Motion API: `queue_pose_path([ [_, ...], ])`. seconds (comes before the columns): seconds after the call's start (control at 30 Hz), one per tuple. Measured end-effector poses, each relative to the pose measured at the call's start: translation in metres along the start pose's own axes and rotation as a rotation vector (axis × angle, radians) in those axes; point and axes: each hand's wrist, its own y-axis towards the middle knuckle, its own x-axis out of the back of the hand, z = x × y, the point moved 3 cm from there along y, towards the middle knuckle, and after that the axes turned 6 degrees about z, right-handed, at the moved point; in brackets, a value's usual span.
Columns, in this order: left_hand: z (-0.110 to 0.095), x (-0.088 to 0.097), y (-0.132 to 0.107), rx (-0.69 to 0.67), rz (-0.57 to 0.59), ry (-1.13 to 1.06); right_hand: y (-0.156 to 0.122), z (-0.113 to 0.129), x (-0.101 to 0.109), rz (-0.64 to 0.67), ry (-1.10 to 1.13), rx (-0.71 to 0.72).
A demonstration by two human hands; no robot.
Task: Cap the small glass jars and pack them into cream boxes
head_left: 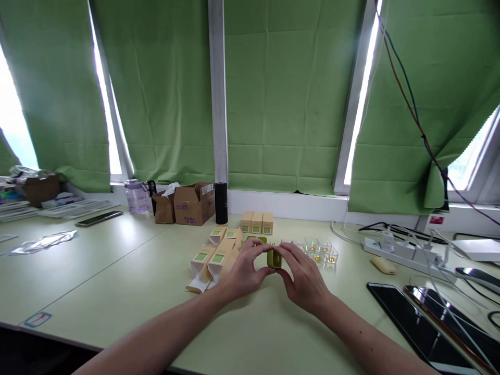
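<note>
Between my two hands is a small olive-green square cap-like piece (pixel 274 259) with rounded corners and a hollow side. My left hand (pixel 250 265) pinches its left edge with thumb and fingers. On its right edge, the fingertips of my right hand (pixel 304 276) grip it. Left of my left hand, several kraft boxes with green label windows (pixel 219 259) lie with white flaps open. Beyond my hands, more green pieces (pixel 257 239) are partly hidden. Several clear cups with gold centres (pixel 322 250) stand right of my right hand.
Three closed kraft boxes (pixel 257 223) stand at the back. Near the wall are a brown carton (pixel 194 204), a black bottle (pixel 221 203) and a purple jug (pixel 136 197). On the right lie a power strip (pixel 408 258), cables and dark phones or tablets (pixel 414 323).
</note>
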Motion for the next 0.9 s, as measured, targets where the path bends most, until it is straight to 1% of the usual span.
queue_pose_path([
  [0.1,-0.003,0.002,0.0,0.002,-0.023,-0.038,0.0,-0.003,-0.001,-0.031,0.1,-0.037],
  [0.23,-0.006,0.006,0.0,-0.001,-0.017,-0.082,0.002,-0.003,0.003,-0.086,0.247,-0.103],
  [0.4,-0.001,0.007,0.001,0.105,-0.034,-0.082,0.003,-0.003,0.003,-0.117,0.354,-0.155],
  [0.53,0.003,0.002,0.003,0.154,-0.04,-0.054,0.002,-0.003,0.002,-0.112,0.366,-0.147],
  [0.63,0.004,-0.001,0.004,0.171,-0.015,-0.08,0.001,-0.002,0.001,-0.098,0.342,-0.127],
  [0.77,0.004,-0.002,0.005,0.187,0.018,-0.135,0.001,-0.002,0.001,-0.087,0.314,-0.106],
  [0.9,0.001,-0.002,0.006,0.195,0.028,-0.158,0.001,-0.003,0.0,-0.086,0.306,-0.105],
])
